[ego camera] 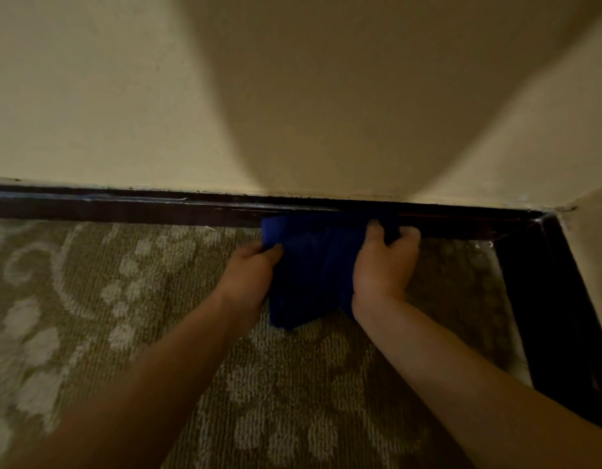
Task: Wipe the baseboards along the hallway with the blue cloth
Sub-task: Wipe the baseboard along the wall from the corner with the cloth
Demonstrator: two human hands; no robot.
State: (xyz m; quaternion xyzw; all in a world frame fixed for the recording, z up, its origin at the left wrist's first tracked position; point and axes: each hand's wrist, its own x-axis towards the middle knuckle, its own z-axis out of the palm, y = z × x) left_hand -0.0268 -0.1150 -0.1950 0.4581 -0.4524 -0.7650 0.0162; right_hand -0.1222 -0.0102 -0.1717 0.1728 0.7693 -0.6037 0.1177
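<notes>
The blue cloth (pixel 313 262) is bunched against the dark brown baseboard (pixel 123 206) that runs along the foot of the cream wall. My left hand (pixel 250 272) grips the cloth's left edge, with the fingers curled into the fabric. My right hand (pixel 384 262) grips its right side, with the fingers hooked over the cloth's top edge at the baseboard. The lower part of the cloth hangs down onto the carpet between my wrists.
A patterned beige carpet (pixel 123 316) covers the floor. At the right the wall turns a corner and a second stretch of dark baseboard (pixel 543 299) runs toward me. The cream wall (pixel 292 96) fills the upper view, with my shadow on it.
</notes>
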